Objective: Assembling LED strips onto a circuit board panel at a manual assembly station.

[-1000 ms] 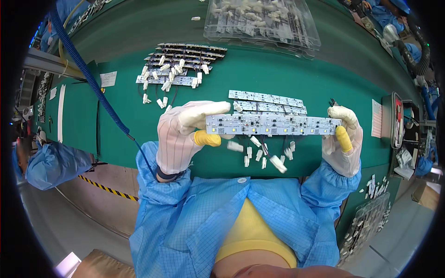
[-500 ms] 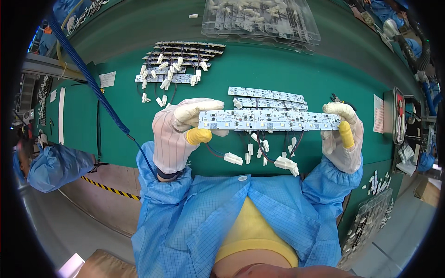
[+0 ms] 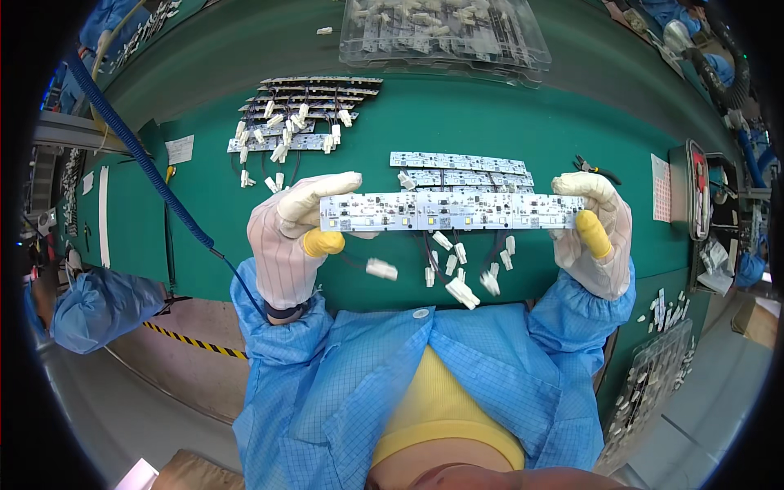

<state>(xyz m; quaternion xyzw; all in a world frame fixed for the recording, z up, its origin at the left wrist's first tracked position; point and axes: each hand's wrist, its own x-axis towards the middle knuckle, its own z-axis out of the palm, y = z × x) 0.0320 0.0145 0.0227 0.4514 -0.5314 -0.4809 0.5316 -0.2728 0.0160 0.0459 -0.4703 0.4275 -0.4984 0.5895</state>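
A long white LED circuit board (image 3: 453,211) is held up level between my two gloved hands. My left hand (image 3: 296,214) pinches its left end, a yellow cover on the thumb. At the other end my right hand (image 3: 594,229) grips the board between fingers and a yellow-covered thumb. White plug connectors (image 3: 462,292) on thin wires dangle below it; the leftmost one is blurred. Just behind, partly hidden by the held board, several similar LED boards (image 3: 457,162) lie on the green mat (image 3: 572,122).
A fanned stack of wired boards (image 3: 314,102) lies at the back left. Clear plastic trays (image 3: 445,37) stand at the far side. Dark-handled pliers (image 3: 594,169) lie beyond my right hand. A coiled blue cord (image 3: 147,155) crosses the left side, reaching my left wrist.
Both hands still hold the board, which has shifted left in view. The dangling connectors have swung. The surroundings have also slid slightly left as the view moved.
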